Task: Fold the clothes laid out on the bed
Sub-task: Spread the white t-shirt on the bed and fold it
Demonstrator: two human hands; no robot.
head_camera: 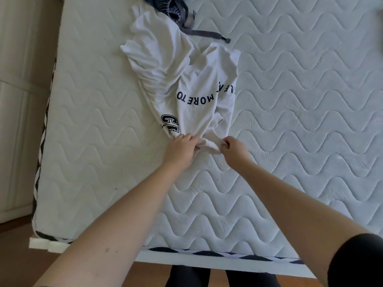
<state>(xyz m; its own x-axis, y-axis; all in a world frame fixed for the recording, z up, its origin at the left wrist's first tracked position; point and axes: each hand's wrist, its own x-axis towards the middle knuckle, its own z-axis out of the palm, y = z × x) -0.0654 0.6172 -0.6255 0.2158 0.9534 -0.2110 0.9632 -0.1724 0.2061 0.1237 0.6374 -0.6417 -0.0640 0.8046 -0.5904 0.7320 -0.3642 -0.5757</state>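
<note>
A white T-shirt [182, 79] with dark printed letters lies crumpled on the quilted white mattress [300, 121], stretched from the far left toward me. My left hand [181, 150] grips its near bunched end from the left. My right hand [234, 150] pinches the same bunched edge from the right, fingers curled round the fabric. The two hands sit close together with a fold of cloth between them.
A blue-grey garment [176, 9] with a long grey drawstring [207, 34] lies at the far edge, touching the shirt's far end. The mattress's left edge [44, 125] and near edge [207, 252] carry black-and-white trim. Wooden floor shows below.
</note>
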